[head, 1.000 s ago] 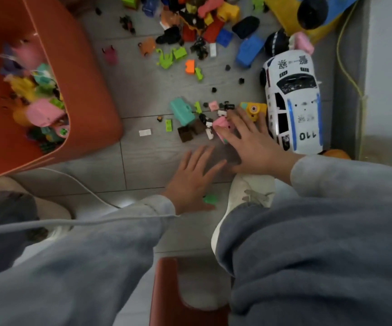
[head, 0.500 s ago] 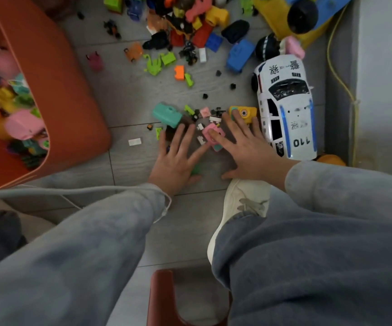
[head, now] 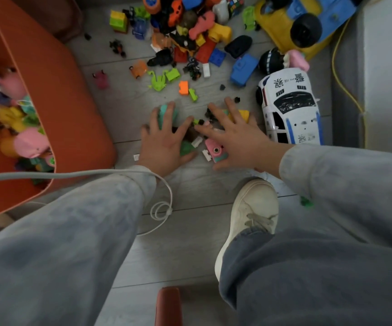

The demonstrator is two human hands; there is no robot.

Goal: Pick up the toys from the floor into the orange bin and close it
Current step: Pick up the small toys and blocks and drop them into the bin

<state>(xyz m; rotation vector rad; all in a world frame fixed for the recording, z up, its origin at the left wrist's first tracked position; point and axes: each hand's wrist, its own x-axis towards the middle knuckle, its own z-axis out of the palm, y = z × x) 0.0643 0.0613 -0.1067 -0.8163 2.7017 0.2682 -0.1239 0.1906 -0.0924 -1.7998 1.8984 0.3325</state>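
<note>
Both hands lie flat on the grey floor over a cluster of small toys. My left hand (head: 162,140) has its fingers spread over a teal toy (head: 164,111) and a green piece (head: 186,148). My right hand (head: 232,135) covers a yellow toy (head: 243,114), with a pink toy camera (head: 216,150) just under its thumb side. Small black, white and green bits lie between the two hands. The orange bin (head: 56,95) stands open at the left, with several toys inside it.
A white police car (head: 289,107) sits right of my right hand. A heap of mixed blocks and toys (head: 190,38) fills the far floor, with a yellow and blue truck (head: 303,22) behind. My white shoe (head: 249,212) and a white cable (head: 162,208) are near.
Both hands have slid forward over the small toys. The left hand came up from near my shoe to the teal toy, closing in beside the right hand.
</note>
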